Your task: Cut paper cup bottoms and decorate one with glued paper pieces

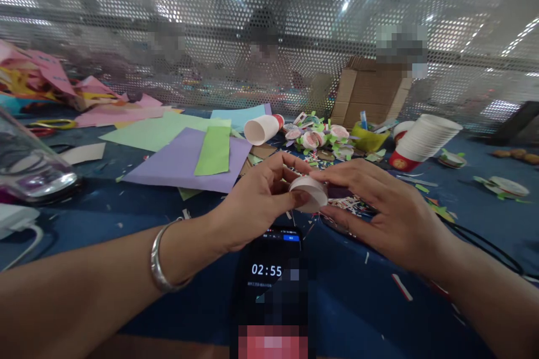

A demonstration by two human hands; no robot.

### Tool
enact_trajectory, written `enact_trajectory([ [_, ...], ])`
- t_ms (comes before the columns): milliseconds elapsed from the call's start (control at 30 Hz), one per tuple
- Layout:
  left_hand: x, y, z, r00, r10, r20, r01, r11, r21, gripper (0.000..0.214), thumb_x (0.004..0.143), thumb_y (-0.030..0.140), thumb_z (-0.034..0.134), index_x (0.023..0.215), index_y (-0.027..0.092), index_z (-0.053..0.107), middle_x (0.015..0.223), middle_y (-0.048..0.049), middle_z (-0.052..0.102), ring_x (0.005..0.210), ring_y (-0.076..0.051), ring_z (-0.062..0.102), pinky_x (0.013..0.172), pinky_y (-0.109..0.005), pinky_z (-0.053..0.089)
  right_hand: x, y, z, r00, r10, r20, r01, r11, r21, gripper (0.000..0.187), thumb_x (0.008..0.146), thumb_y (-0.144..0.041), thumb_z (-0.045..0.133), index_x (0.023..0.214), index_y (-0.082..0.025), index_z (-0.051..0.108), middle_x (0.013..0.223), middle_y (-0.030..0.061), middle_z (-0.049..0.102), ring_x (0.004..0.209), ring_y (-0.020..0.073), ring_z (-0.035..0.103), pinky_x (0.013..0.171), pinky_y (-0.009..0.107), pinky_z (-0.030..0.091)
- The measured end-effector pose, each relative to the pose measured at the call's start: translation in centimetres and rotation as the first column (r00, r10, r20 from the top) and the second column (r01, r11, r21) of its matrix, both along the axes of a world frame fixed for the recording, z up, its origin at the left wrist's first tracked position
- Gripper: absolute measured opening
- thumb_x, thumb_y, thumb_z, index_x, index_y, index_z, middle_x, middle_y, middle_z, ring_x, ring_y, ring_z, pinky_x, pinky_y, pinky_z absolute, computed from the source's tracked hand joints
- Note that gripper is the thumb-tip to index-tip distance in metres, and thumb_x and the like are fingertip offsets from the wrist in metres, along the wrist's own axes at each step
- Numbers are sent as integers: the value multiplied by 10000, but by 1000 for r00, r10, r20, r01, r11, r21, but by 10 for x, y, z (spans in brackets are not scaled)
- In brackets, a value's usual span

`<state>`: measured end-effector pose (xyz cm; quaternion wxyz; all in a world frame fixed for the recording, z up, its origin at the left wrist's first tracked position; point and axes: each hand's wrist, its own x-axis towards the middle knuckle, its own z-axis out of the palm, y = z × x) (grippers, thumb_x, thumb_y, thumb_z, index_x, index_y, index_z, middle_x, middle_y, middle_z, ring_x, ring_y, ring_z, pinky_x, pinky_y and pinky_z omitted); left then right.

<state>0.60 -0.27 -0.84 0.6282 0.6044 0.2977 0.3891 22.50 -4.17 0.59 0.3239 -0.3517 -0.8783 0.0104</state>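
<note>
Between my two hands is the cut-off bottom of a white paper cup (315,197), a shallow ring tilted with its hollow side partly toward me. My left hand (267,193) grips it from the left, thumb at its inside and fingers behind. At its right side, my right hand (374,202) has fingertips on the upper rim and the thumb by the lower edge. Below the hands lies a phone (269,275) with a timer at 02:55. Paper scraps (347,203) litter the table behind the cup piece.
Purple paper (181,162) carries a green strip (213,150). Behind are a cut paper cup (261,130), several small paper turtles (315,137), a yellow holder (368,137) and stacked cups (427,140). A clear container (33,162) stands left; a mesh partition (261,39) rises behind.
</note>
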Motion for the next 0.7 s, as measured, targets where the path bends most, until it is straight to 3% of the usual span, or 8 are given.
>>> enact_trajectory([
  [200, -1, 1, 1, 1000, -18, 20, 16, 997, 79, 237, 880, 166, 734, 1003, 205, 536, 887, 41, 646, 790, -104, 659, 716, -243, 543, 1, -1, 3, 997, -26, -73, 23, 999, -37, 296, 969, -196, 657, 1262, -243, 669, 1174, 55, 745, 1109, 206, 685, 1007, 364, 550],
  [433, -3, 2, -1, 1000, -18, -7, 20, 975, 222, 209, 912, 217, 718, 1037, 200, 552, 956, -11, 671, 860, -133, 666, 769, -262, 537, 2, -3, 7, 992, -42, -123, 36, 998, -49, 336, 969, -194, 646, 1268, -339, 689, 1165, 28, 749, 1102, 240, 692, 981, 429, 562],
  [700, -2, 0, -1, 1000, -19, 24, 14, 982, 191, 267, 897, 275, 758, 1053, 198, 555, 989, -8, 620, 894, -136, 646, 798, -269, 558, 1, -5, 9, 989, -28, -144, 22, 999, -41, 351, 967, -156, 648, 1273, -324, 688, 1185, 32, 729, 1120, 203, 670, 980, 378, 554],
])
